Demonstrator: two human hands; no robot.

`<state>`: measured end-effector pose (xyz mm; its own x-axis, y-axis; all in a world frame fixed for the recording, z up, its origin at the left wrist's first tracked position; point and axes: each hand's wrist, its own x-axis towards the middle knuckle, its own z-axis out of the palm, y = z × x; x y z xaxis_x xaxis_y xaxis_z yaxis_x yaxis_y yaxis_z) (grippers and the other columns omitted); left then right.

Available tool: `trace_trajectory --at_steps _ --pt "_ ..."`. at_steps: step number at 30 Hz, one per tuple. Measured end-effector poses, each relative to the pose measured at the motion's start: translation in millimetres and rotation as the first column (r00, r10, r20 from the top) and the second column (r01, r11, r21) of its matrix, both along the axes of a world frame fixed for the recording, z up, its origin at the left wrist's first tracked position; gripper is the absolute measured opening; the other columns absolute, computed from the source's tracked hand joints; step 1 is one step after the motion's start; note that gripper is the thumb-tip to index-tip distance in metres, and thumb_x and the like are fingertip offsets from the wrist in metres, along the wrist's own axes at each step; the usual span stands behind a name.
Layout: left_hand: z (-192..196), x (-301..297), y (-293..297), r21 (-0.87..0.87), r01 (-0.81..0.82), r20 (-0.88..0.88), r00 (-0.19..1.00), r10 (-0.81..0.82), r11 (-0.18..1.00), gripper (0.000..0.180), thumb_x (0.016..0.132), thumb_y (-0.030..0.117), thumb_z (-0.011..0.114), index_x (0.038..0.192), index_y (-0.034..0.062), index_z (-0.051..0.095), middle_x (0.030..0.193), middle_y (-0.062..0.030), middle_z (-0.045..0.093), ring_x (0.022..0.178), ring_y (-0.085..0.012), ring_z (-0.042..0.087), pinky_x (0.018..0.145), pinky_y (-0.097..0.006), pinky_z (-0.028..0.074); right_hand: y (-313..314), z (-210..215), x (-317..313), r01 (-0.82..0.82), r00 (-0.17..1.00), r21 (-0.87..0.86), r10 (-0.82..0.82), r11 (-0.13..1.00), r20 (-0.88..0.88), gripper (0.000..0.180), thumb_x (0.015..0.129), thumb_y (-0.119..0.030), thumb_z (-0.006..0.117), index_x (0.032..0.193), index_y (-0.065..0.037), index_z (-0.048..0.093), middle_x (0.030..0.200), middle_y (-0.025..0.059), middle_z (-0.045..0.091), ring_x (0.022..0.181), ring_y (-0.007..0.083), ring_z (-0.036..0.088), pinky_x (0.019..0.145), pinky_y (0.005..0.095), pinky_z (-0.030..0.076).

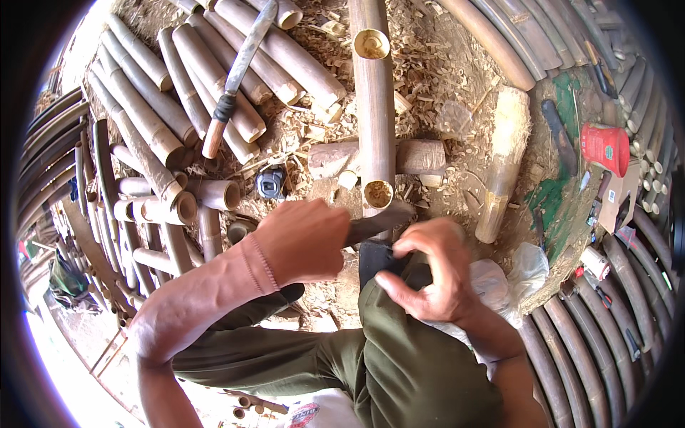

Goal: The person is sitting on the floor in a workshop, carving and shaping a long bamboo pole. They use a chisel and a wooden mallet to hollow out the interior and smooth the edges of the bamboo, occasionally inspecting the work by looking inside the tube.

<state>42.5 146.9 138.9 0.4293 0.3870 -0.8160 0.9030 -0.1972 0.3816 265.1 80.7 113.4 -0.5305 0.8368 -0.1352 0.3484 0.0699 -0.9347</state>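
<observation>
My left hand [307, 240], closed in a fist, grips a knife whose dark, broad blade [382, 222] points right; its handle is hidden in the fist. Beyond the blade a long bamboo pole [374, 121] runs away from me, with two pale oval openings cut in its upper side. The blade overlaps the pole's near end, and I cannot tell whether they touch. Over my right knee is my right hand [439, 271], fingers curved and apart from the thumb, with nothing visible between them. Black cloth [374, 260] lies on the knee beside it.
A machete [239, 75] rests on cut bamboo pieces [207, 60] at the far left. Near them sits a tape measure [271, 183]. A wooden block [421, 157] lies under the pole. Right of it are a pale log [505, 157], a red container [604, 148] and plastic bags [528, 274].
</observation>
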Motion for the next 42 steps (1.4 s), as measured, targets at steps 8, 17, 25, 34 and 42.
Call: trace_trajectory --at_steps 8,17,25,34,42 --pt "23 16 39 -0.327 -0.538 0.646 0.472 0.599 0.777 0.044 0.09 0.033 0.065 0.114 -0.0038 0.062 0.102 -0.0169 0.07 0.087 -0.0258 0.07 0.083 -0.036 0.056 44 -51 38 0.198 0.979 0.171 -0.186 0.965 -0.089 0.047 0.08 -0.005 0.07 0.125 0.0 0.056 0.093 0.009 0.068 0.08 0.0203 0.066 0.078 0.0327 0.054" --pt "-152 4 -91 -0.319 -0.883 0.368 0.218 0.904 0.343 0.095 0.08 0.062 0.068 0.135 -0.012 0.043 0.129 -0.0275 0.055 0.12 -0.0345 0.054 0.107 -0.044 0.038 26 -113 19 0.402 0.49 -0.412 -0.573 0.817 -0.657 0.02 0.082 -0.001 0.066 0.099 -0.001 0.056 0.075 0.0056 0.059 0.059 0.0121 0.054 0.057 0.0302 0.05" --pt "-194 57 -121 -0.45 -0.879 0.406 -0.044 0.913 0.158 0.077 0.073 0.04 0.085 0.122 -0.0069 0.049 0.111 -0.0148 0.064 0.102 -0.0187 0.06 0.092 -0.033 0.048 27 -120 0 0.464 0.664 -0.24 -0.514 0.853 -0.543 0.01 0.079 -0.003 0.072 0.08 0.0 0.063 0.07 0.0016 0.062 0.058 0.0099 0.058 0.054 0.0261 0.047" --pt "-201 55 -119 -0.506 -0.848 0.396 -0.063 0.916 0.16 0.068 0.075 0.033 0.085 0.119 -0.0053 0.05 0.11 -0.0125 0.064 0.1 -0.0176 0.06 0.09 -0.032 0.049 23 -127 4 0.499 0.548 -0.318 -0.578 0.806 -0.605 0.011 0.084 -0.002 0.066 0.091 0.0 0.058 0.069 0.0041 0.058 0.059 0.0121 0.057 0.054 0.0275 0.048" --pt "-202 54 -117 -0.539 -0.828 0.384 -0.079 0.92 0.154 0.066 0.076 0.029 0.084 0.123 -0.0026 0.05 0.111 -0.0085 0.063 0.099 -0.0154 0.059 0.091 -0.031 0.048 25 -127 10 0.587 0.312 -0.598 -0.835 0.545 -0.454 0.012 0.091 -0.008 0.06 0.082 -0.003 0.055 0.059 0.0018 0.048 0.049 0.0113 0.043 0.052 0.0326 0.044"
